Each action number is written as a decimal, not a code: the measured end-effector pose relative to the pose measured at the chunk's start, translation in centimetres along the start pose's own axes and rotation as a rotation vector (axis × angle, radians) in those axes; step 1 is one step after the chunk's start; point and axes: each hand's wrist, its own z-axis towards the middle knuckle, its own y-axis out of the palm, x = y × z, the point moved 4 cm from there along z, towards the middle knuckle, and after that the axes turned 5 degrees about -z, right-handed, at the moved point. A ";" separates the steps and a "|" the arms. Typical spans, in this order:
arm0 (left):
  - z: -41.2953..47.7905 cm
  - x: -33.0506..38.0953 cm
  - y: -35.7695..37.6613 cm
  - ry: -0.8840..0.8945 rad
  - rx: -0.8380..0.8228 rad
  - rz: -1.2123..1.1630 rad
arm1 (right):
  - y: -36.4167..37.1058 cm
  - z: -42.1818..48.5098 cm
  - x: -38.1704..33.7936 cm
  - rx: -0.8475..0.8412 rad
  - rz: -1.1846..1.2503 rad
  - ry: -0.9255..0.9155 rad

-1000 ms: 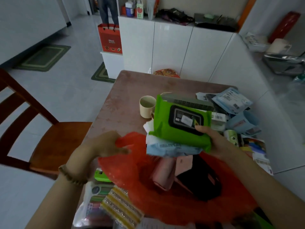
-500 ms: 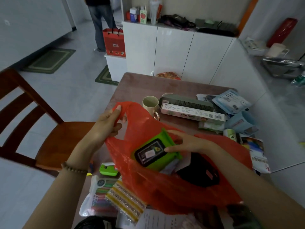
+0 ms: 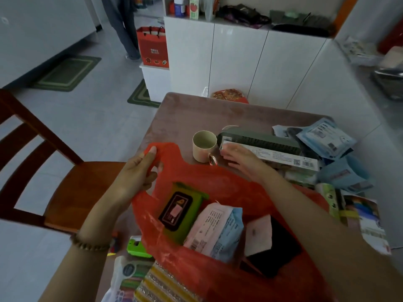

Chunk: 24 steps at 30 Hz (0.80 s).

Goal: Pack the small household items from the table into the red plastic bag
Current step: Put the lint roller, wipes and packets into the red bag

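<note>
Red plastic bag (image 3: 196,275), thin and limp, sags open at the counter's (image 3: 185,114) near edge, a green wipes pack (image 3: 181,212) inside. The left grip (image 3: 141,168) clenches its handle loop. Farther off, the right grip (image 3: 239,160), fingers straight and released, reaches the long white carton (image 3: 283,156), which looks light and stiff and is likely best clasped mid-length.

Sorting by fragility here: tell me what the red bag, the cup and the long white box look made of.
The red bag: thin plastic film, glossy, crinkled and slightly see-through. The cup: pale beige, matte; ceramic or plastic, the look leaves it open. The long white box: likely printed cardboard, with straight edges, flat faces and a barcode.
</note>
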 end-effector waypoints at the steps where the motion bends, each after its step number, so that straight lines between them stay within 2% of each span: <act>1: 0.0 0.2 -0.1 -0.008 0.003 -0.004 | 0.7 1.1 0.7 0.002 -0.043 0.032; 7: 0.2 0.5 -0.8 -0.043 0.026 -0.058 | 3.0 6.3 5.3 0.059 -0.086 0.153; 13: 0.1 0.6 -0.9 -0.047 0.013 -0.056 | 2.7 3.8 1.7 0.233 -0.103 -0.093; 19: -0.5 0.4 -0.9 -0.062 -0.004 -0.174 | 2.1 -4.9 -3.6 -0.044 -0.149 -0.340; 22: -1.1 0.5 -0.8 -0.067 -0.006 -0.187 | 2.5 -9.5 -3.6 -0.180 -0.161 -0.333; 24: -1.5 0.6 -0.3 -0.066 -0.019 -0.207 | 3.4 -10.7 -2.7 -0.261 -0.271 -0.297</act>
